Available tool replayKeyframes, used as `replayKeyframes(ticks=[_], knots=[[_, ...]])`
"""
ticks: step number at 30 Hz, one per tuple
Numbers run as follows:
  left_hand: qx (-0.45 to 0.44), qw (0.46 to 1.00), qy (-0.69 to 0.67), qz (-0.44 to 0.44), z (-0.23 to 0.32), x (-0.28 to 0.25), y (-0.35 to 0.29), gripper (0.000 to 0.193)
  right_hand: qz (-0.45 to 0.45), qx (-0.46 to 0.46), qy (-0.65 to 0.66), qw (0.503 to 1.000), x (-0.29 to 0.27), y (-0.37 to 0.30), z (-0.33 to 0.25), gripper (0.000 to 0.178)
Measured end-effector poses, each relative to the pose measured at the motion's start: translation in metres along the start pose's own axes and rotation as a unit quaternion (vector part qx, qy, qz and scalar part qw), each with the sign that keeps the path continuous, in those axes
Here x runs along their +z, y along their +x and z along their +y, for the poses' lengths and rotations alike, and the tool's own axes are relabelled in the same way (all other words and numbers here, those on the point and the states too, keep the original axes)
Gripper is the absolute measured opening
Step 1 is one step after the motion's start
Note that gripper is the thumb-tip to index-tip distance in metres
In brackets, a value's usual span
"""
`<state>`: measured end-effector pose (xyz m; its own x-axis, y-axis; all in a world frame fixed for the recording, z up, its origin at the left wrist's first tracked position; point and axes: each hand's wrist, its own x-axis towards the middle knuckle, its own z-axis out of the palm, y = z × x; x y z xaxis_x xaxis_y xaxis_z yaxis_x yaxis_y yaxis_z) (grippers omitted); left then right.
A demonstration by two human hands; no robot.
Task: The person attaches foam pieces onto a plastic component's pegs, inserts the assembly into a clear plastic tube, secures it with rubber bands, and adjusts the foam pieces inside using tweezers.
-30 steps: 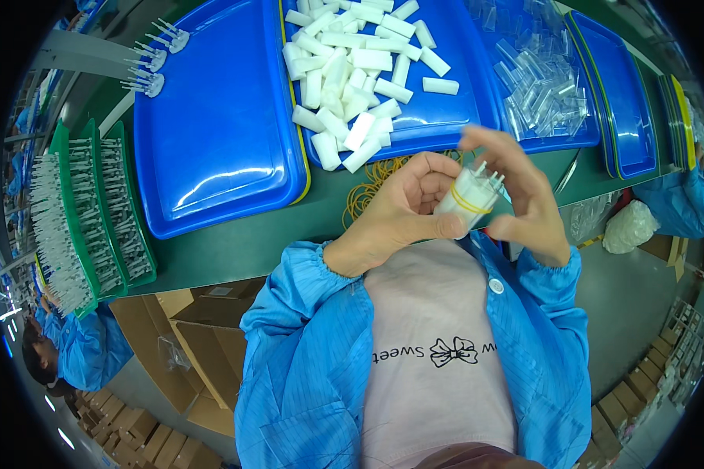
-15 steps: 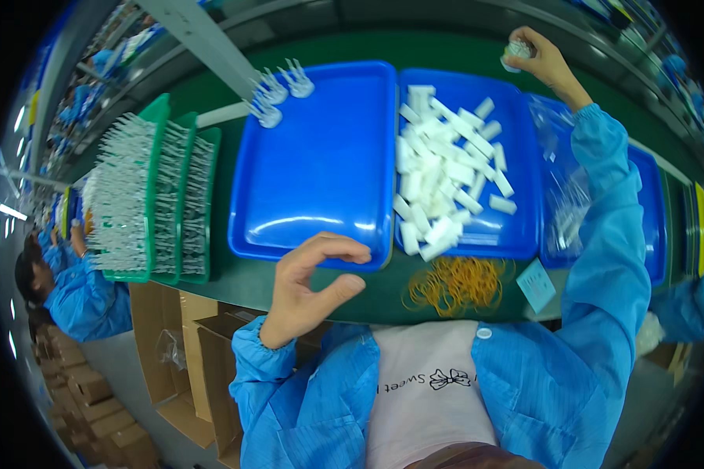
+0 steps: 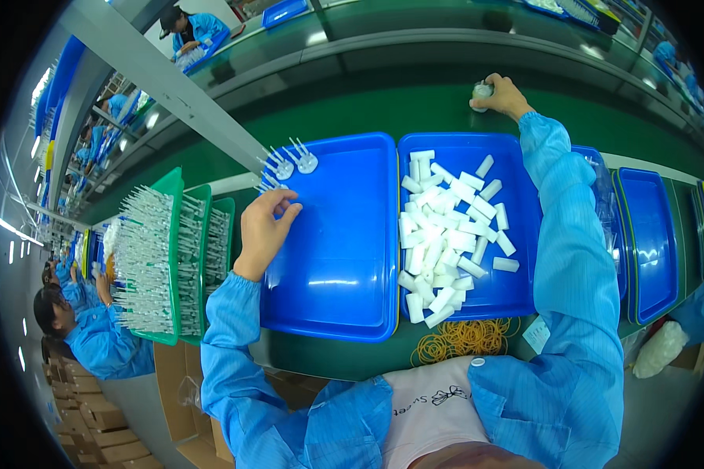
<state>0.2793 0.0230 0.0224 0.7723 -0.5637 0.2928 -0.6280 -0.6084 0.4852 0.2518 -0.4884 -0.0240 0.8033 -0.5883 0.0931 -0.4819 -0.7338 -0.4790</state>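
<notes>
My left hand (image 3: 266, 232) is over the far left part of a blue tray (image 3: 336, 258), fingers bent and thumb slightly apart, with nothing visible in them. Just beyond it, white pronged plastic pieces (image 3: 306, 162) stand at the tray's corner; one is partly hidden behind my fingers. My right hand (image 3: 508, 98) reaches far out over the green belt. It is closed around a small, roundish bundle of whitish pieces (image 3: 482, 94), whose kind I cannot make out. A second blue tray (image 3: 516, 301) between my arms carries a heap of white rectangular blocks (image 3: 446, 234).
Green trays (image 3: 176, 258) full of thin pronged pieces stand on edge at left. Yellow rubber bands (image 3: 465, 340) and a pale blue card (image 3: 536, 334) lie at the near edge. More blue trays (image 3: 649, 242) sit at right. A grey post (image 3: 164, 86) slants beyond. Co-workers sit at left.
My left hand has moved from the tray's near edge out toward the pronged pieces. My right hand still holds the whitish bundle over the belt. The view has tilted farther outward.
</notes>
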Motion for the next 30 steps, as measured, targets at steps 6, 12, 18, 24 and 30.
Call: replayKeyframes(ticks=[6,12,18,24,30], knots=[[0.124,0.962,0.231,0.073,-0.024,0.001,0.019,0.020,-0.119,-0.227,0.010,0.967,-0.052,-0.058,-0.015,0.025],[0.087,0.979,0.148,0.110,0.009,-0.004,-0.007,0.013,-0.048,-0.364,-0.197,0.909,-0.003,-0.151,-0.006,0.027],[-0.115,0.865,-0.489,-0.003,0.079,-0.016,-0.071,0.022,0.086,-0.339,-0.147,0.925,-0.048,-0.184,-0.016,0.009],[-0.129,0.578,-0.796,-0.122,0.133,0.002,-0.164,0.042,-0.129,-0.247,0.250,0.927,-0.142,-0.291,-0.057,0.022],[-0.076,0.686,-0.712,-0.130,0.186,0.025,-0.201,0.022,-0.206,-0.064,0.565,0.797,-0.130,-0.430,-0.052,0.018]])
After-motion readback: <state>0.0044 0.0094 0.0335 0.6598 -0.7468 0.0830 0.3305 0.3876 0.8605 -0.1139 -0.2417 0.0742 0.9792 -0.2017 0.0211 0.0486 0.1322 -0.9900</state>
